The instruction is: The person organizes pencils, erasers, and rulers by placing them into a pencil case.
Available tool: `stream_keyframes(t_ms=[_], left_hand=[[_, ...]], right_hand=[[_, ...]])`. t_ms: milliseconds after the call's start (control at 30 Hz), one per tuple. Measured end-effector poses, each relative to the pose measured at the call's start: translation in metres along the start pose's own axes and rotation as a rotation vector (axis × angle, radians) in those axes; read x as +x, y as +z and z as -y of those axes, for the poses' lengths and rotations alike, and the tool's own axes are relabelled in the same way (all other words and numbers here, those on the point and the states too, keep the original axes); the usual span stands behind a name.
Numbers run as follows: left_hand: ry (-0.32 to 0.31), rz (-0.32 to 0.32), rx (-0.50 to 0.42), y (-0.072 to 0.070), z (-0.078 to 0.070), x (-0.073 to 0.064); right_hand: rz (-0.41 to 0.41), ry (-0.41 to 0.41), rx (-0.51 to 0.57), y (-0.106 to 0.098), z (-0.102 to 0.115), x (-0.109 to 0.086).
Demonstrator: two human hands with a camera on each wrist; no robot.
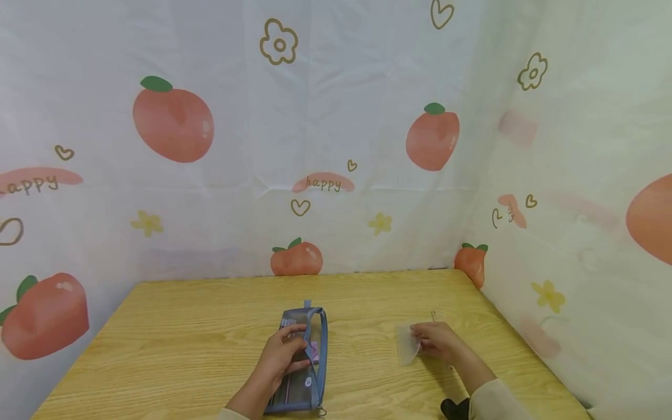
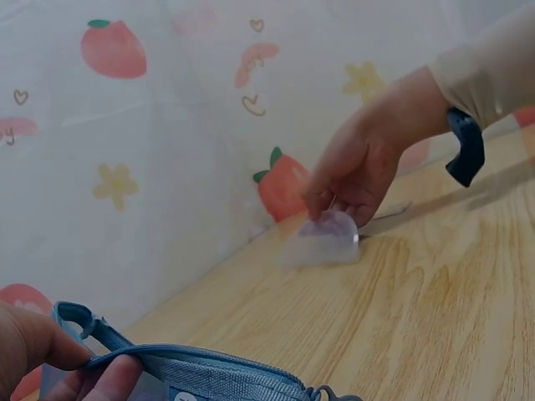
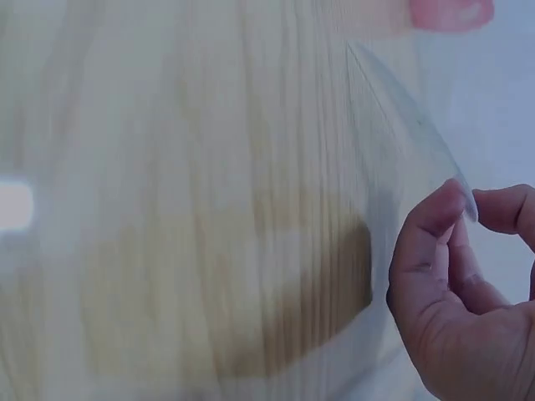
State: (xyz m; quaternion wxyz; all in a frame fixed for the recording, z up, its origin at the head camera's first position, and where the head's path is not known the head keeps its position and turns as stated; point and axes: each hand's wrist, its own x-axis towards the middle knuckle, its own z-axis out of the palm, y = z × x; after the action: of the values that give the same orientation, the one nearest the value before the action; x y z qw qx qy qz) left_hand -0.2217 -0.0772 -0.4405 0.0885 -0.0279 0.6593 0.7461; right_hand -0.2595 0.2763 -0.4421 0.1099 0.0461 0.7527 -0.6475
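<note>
A blue mesh pencil case (image 1: pixel 296 388) lies lengthwise on the table with its zipped side gaping. My left hand (image 1: pixel 283 357) pinches the edge of its opening between thumb and fingers; in the left wrist view the zip edge (image 2: pixel 209 357) runs away from those fingers. Inside the case a small pink-purple item (image 1: pixel 314 352) shows. To the right, my right hand (image 1: pixel 438 341) pinches a thin translucent plastic sheet (image 1: pixel 405 344) by its edge, low over the table. That edge looks curved in the right wrist view, where the sheet (image 3: pixel 410 125) rises to the fingertips.
A narrow clear strip with small marks (image 1: pixel 434 315) lies just beyond the right hand, partly hidden by it. The wooden table (image 1: pixel 210 326) meets a printed white curtain (image 1: pixel 226 233) at the back and right. A dark band (image 1: pixel 454 409) sits at the right wrist.
</note>
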Motion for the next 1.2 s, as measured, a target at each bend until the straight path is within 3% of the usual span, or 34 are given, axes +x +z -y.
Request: stream_keyframes(t_ms=[333,767,1200], left_hand=[[-0.002,-0.011,0.001,0.001,0.0,0.0],[-0.004,-0.006,0.002,0.001,0.0,0.0],[0.006,-0.006,0.004,0.0,0.001,0.0]], right_hand=[[0.121,-0.037,0.109,0.035,0.001,0.006],[0.328,-0.018,0.218,0.087,0.0,0.008],[0.345,0.012,0.311,0.127,0.004,0.008]])
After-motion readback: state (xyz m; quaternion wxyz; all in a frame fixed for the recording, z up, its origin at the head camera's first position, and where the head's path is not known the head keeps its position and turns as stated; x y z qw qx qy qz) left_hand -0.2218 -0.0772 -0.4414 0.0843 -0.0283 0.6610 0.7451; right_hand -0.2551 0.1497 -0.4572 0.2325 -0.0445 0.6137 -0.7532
